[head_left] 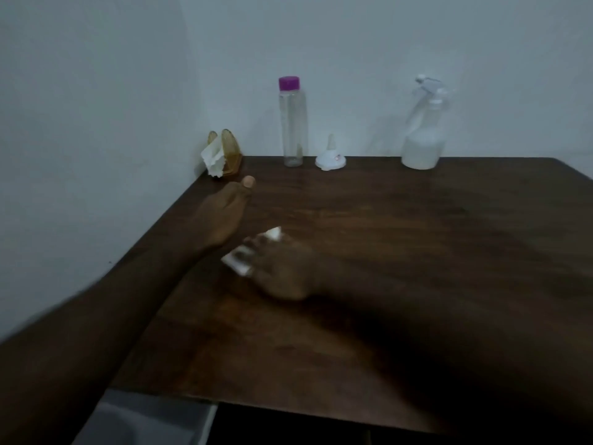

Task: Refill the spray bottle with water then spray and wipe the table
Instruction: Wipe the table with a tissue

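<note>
Right hand [282, 268] pressing crumpled white tissue [239, 263] flat on dark brown wooden table [417, 252], tissue under curled fingers [256, 244], edges protruding at 10 and 12 o'clock, left hand [221, 216] open, fingers straight, translucent white plastic spray bottle [423, 130] upright at table's 1 o'clock edge, partly filled.

Both forearms are bare right up to the edge of view, with no sleeve or cuff showing anywhere. The left hand [221, 216] carries no ring, watch or band, and its thumbnail is short and plain. The right hand [282, 271] is too blurred to make out nails or jewellery.
</note>
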`<state>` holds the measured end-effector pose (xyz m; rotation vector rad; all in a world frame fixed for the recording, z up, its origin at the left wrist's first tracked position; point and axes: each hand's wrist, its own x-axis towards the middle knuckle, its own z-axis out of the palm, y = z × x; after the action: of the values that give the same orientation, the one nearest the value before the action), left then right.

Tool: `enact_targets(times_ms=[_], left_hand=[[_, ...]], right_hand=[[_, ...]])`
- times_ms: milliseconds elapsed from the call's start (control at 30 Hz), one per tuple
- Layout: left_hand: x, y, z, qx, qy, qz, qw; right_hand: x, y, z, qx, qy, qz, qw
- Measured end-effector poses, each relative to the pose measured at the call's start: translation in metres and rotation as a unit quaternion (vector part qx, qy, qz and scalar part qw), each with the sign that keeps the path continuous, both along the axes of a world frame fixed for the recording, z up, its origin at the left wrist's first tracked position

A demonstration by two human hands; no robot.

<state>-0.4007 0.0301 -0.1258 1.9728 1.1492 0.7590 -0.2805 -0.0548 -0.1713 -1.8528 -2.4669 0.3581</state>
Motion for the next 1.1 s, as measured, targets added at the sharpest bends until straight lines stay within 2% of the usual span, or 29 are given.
enact_targets(times_ms=[100,200,267,300,400,433,567,700,833,900,967,1033,1100], left_hand=[[0.004,-0.031,0.006,0.007,0.059,-0.052,0.997],[0.016,-0.053,0.003,0.028,0.09,-0.105,0.99],[0.026,-0.069,0.002,0.032,0.084,-0.132,0.987],[0.03,-0.077,0.002,0.037,0.074,-0.148,0.985],[0.037,-0.096,-0.005,0.03,0.059,-0.186,0.98],[0.038,-0.102,-0.009,0.024,0.056,-0.195,0.979],[0.042,-0.126,-0.016,0.007,0.021,-0.216,0.976],[0.039,-0.141,-0.009,-0.004,-0.042,-0.21,0.977],[0.027,-0.149,-0.004,-0.002,-0.071,-0.206,0.976],[0.02,-0.153,-0.007,0.0,-0.066,-0.219,0.974],[0.018,-0.156,-0.016,-0.013,-0.054,-0.232,0.971],[0.02,-0.161,-0.02,-0.03,-0.046,-0.241,0.969],[0.03,-0.166,-0.023,-0.031,-0.048,-0.247,0.967]], right_hand=[[0.111,-0.035,0.002,-0.005,-0.015,-0.218,0.976],[0.201,-0.093,-0.003,-0.014,-0.037,-0.421,0.906],[0.214,-0.133,-0.007,-0.027,-0.037,-0.504,0.863],[0.205,-0.151,-0.008,-0.036,-0.049,-0.504,0.862],[0.145,-0.192,-0.014,-0.035,-0.141,-0.365,0.919],[0.121,-0.205,-0.015,-0.028,-0.142,-0.326,0.934],[0.055,-0.219,-0.013,0.013,-0.076,-0.273,0.959],[-0.001,-0.172,-0.014,0.046,-0.058,-0.208,0.975],[-0.019,-0.165,-0.011,0.018,-0.024,-0.137,0.99],[0.017,-0.182,-0.014,0.025,-0.037,-0.175,0.984],[0.075,-0.205,-0.018,0.027,-0.081,-0.262,0.961],[0.138,-0.228,-0.018,-0.003,-0.105,-0.393,0.913],[0.176,-0.245,-0.012,-0.029,-0.072,-0.49,0.869]])
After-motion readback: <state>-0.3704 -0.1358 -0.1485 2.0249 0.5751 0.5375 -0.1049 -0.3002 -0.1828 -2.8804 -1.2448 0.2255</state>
